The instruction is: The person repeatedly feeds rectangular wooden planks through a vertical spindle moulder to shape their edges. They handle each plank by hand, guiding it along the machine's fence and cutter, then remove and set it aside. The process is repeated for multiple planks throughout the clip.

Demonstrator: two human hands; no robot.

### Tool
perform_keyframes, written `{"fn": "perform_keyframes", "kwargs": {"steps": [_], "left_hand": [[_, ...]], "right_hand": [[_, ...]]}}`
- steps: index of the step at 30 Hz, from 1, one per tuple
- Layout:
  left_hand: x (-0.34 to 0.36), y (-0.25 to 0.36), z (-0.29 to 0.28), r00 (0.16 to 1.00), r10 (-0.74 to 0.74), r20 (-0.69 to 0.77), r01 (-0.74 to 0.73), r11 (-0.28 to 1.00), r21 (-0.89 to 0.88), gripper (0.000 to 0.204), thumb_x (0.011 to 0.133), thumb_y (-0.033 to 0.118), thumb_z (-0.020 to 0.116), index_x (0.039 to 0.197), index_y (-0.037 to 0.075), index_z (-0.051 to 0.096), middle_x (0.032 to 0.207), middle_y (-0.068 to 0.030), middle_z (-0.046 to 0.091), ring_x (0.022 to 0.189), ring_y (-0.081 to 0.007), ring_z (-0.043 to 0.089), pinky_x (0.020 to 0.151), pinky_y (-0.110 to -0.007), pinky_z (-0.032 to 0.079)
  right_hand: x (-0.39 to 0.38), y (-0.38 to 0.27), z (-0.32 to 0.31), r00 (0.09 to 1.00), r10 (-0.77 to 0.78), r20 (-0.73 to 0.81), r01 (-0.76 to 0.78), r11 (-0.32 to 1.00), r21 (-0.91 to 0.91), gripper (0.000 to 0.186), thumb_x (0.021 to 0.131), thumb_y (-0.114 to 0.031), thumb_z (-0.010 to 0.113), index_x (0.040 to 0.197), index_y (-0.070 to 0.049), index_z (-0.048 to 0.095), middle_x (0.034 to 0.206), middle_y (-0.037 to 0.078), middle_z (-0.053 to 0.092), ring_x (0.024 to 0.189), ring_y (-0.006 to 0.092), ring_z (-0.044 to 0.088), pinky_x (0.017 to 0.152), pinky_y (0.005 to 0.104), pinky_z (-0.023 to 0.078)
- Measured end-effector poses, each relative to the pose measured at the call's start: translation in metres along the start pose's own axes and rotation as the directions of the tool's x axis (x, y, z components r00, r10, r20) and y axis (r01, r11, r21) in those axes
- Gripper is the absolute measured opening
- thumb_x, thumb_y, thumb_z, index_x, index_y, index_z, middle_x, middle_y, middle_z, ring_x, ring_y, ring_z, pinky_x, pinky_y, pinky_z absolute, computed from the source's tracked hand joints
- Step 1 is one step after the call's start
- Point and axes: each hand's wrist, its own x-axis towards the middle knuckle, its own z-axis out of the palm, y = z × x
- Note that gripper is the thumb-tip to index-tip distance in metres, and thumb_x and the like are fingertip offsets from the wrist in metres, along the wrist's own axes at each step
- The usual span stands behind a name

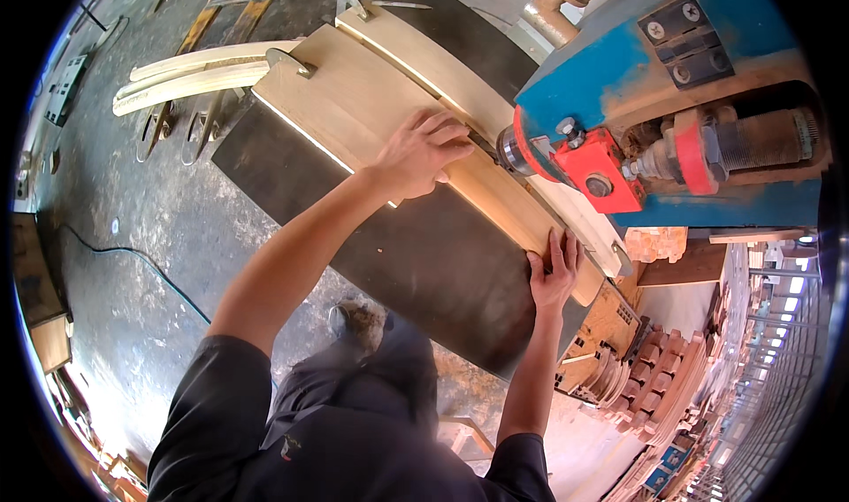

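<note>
My left hand (423, 153) presses on a long wooden workpiece (495, 203), fingers curled over it beside the cutter spindle (513, 153). Further right, my right hand (555, 263) grips the same piece, thumb against its near edge. The workpiece lies along a pale board fixture (327, 104) with metal brackets, on a dark machine table (389, 263). A second pale rail (407, 55) runs along the far side. Over it juts the blue machine (601, 60) with a red block (600, 175); the spindle partly hides what lies beneath.
Several curved pale strips (195, 64) rest on stands beyond the table's left end. A hose or cable (150, 263) crosses the stained floor. Stacks of wooden parts (659, 378) stand at lower right, near a wire mesh (761, 387). My legs are below the table's near edge.
</note>
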Motion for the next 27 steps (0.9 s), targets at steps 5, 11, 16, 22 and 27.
{"fn": "perform_keyframes", "kwargs": {"steps": [5,11,16,22,27], "left_hand": [[-0.0014,0.0008,0.0006,1.0,-0.015,-0.028,0.015,1.0,-0.02,0.065,0.078,0.02,0.089,0.139,0.023,0.069,0.156,-0.0036,0.047,0.152,-0.0266,0.038,0.129,-0.049,0.03],[0.0,0.0022,0.0019,0.999,-0.031,-0.019,0.032,0.999,0.012,0.064,0.079,0.021,0.088,0.14,0.024,0.069,0.16,-0.0057,0.043,0.154,-0.0271,0.036,0.129,-0.049,0.029],[0.0012,0.0012,0.0022,1.0,-0.023,-0.016,0.023,1.0,0.02,0.063,0.08,0.022,0.087,0.141,0.024,0.069,0.163,-0.0063,0.041,0.156,-0.0272,0.034,0.129,-0.049,0.028],[0.0019,-0.0002,0.0038,0.999,-0.025,-0.022,0.026,0.999,0.028,0.063,0.08,0.021,0.087,0.141,0.024,0.069,0.163,-0.0087,0.042,0.157,-0.0279,0.033,0.128,-0.05,0.028],[0.0052,0.0009,0.0052,0.999,-0.043,-0.006,0.043,0.999,0.029,0.064,0.08,0.022,0.087,0.141,0.024,0.069,0.163,-0.0085,0.042,0.157,-0.0284,0.033,0.129,-0.05,0.028]], "right_hand": [[0.001,-0.0016,-0.0001,1.0,0.0,-0.01,0.001,1.0,0.012,0.058,0.087,-0.036,0.084,0.136,-0.007,0.073,0.146,0.025,0.06,0.133,0.0507,0.053,0.115,0.0586,0.043],[0.0022,-0.0015,0.0003,1.0,-0.01,-0.02,0.01,1.0,-0.004,0.057,0.088,-0.037,0.083,0.136,-0.007,0.073,0.144,0.024,0.061,0.132,0.05,0.054,0.114,0.058,0.044],[0.004,-0.0007,0.0003,1.0,-0.005,-0.013,0.005,1.0,-0.002,0.057,0.088,-0.038,0.083,0.136,-0.007,0.073,0.144,0.024,0.061,0.13,0.0501,0.055,0.112,0.0579,0.044],[0.0062,0.0004,0.0024,1.0,-0.013,-0.02,0.014,1.0,0.006,0.058,0.087,-0.036,0.084,0.135,-0.007,0.073,0.143,0.024,0.061,0.129,0.0504,0.055,0.11,0.0576,0.045],[0.0043,0.0055,0.0028,1.0,0.011,0.007,-0.011,1.0,0.001,0.06,0.091,-0.042,0.081,0.14,-0.009,0.071,0.148,0.025,0.06,0.134,0.0511,0.053,0.113,0.0573,0.045]]}}
